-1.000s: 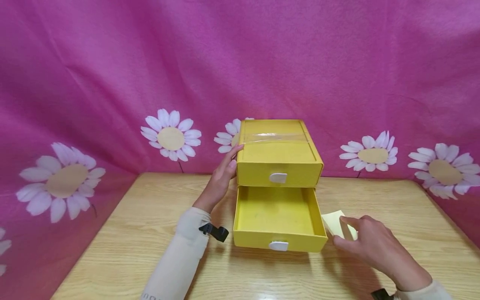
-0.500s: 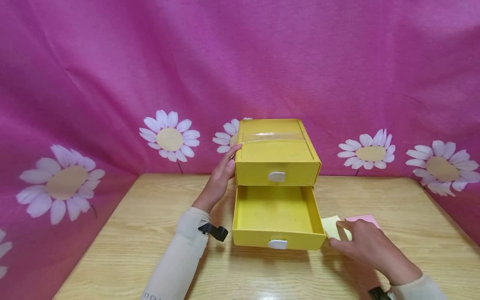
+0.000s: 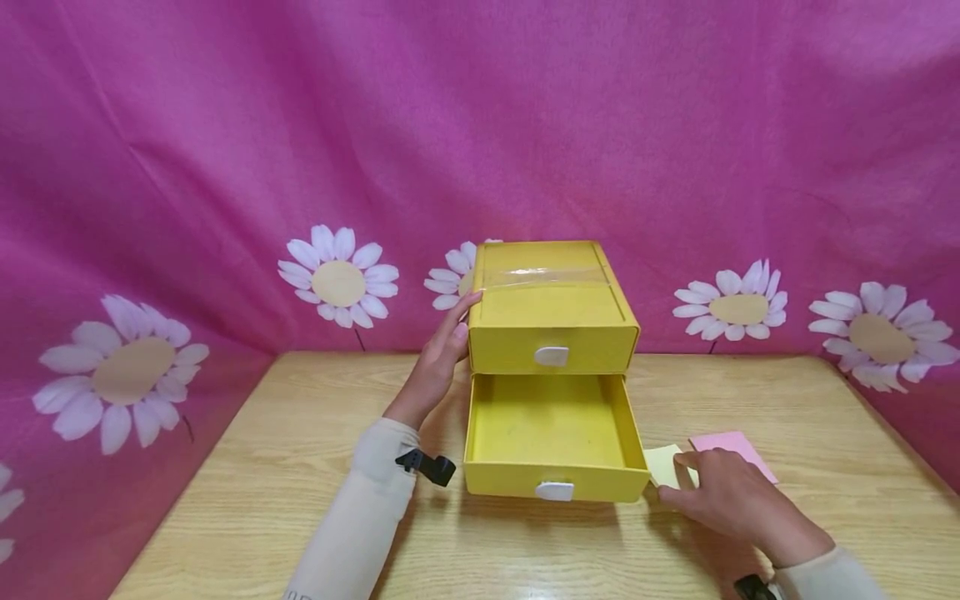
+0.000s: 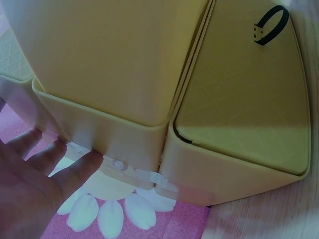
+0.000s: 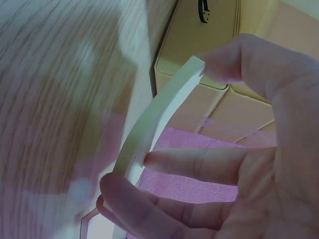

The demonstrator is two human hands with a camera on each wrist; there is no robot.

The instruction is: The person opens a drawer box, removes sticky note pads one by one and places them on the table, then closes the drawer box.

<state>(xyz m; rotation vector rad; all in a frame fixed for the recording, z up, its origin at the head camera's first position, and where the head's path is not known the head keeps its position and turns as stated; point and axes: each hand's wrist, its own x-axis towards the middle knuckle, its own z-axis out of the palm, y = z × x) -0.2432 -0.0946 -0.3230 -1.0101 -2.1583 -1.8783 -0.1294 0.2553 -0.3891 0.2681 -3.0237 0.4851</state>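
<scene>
A yellow two-drawer box [image 3: 555,300] stands on the table, its lower drawer [image 3: 558,421] pulled out with nothing inside. The upper drawer is in. My left hand [image 3: 433,371] has its fingertips against the box's left side; in the left wrist view those fingers [image 4: 79,172] look straight and spread. Just right of the lower drawer, my right hand [image 3: 738,496] pinches a pale yellow sticky note pad [image 3: 662,463] between thumb and fingers. The right wrist view shows this pad [image 5: 159,112] on edge and bowed. A pink sticky note pad [image 3: 738,450] lies behind the right hand, partly covered by it.
The wooden table [image 3: 300,475] reaches back to a pink curtain [image 3: 525,117] printed with daisies. Clear tape [image 3: 540,275] crosses the top of the box. White tabs [image 3: 553,491] mark the drawer fronts.
My right hand has shifted a little toward the front left with the yellow sticky note pad. The pink pad has come into view behind it. My left hand stays against the box.
</scene>
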